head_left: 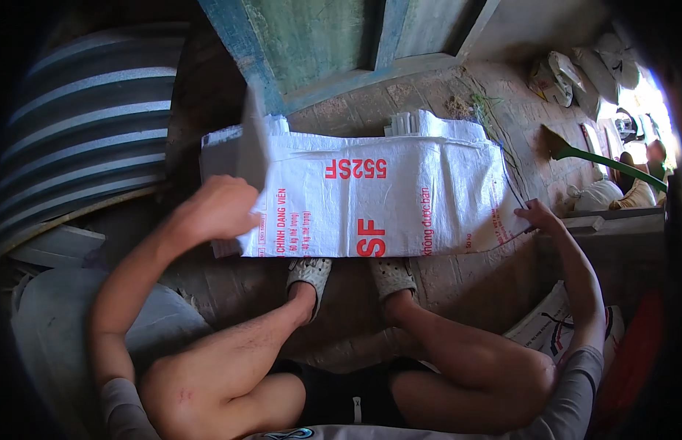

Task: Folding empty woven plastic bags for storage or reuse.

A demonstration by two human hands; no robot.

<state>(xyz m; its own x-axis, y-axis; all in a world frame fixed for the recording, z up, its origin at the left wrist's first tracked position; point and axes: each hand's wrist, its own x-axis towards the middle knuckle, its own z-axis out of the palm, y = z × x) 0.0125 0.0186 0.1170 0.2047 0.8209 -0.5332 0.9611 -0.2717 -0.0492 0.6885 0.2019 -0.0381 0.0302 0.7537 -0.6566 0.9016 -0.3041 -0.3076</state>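
Note:
A white woven plastic sack (399,191) with red print lies folded flat in front of me, on top of a stack of similar folded sacks. My left hand (225,207) is closed on its left end, where a pale flap (254,150) stands up, smeared by motion. At the far right end, my right hand (537,215) pinches the sack's edge between thumb and fingers. Folded ends of more white sacks (407,123) stick out along the far side. Under the near edge are my feet in light clogs (309,282).
Corrugated sheets (91,110) lean at the left. A blue-green wooden door (319,51) stands beyond the stack. To the far right are filled sacks (597,70) and a green broom (575,150). A printed bag (550,319) lies beside my right leg, on the brick floor (458,286).

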